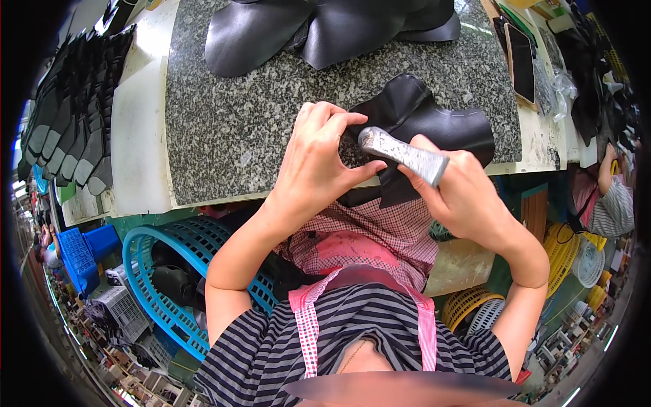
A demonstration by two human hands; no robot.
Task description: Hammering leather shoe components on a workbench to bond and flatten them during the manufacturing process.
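Observation:
A black leather piece (461, 132) with a folded seam lies on the speckled stone slab (230, 136), partly hanging over its near edge. My right hand (471, 197) is closed around a worn, silver-grey metal hammer (407, 154), whose rounded end is over the left part of the leather. Beside that end, my left hand (312, 146) has its thumb and forefinger spread apart, their tips at the leather's left edge. The hammer's far end is hidden inside my right hand.
More black leather pieces (352, 34) are piled at the slab's far side. Stacked black parts (74, 129) lie at the left. A phone (520, 64) rests at the right edge. Below stand a blue basket (133, 278) and yellow baskets (563, 261). Another person (610, 203) is at far right.

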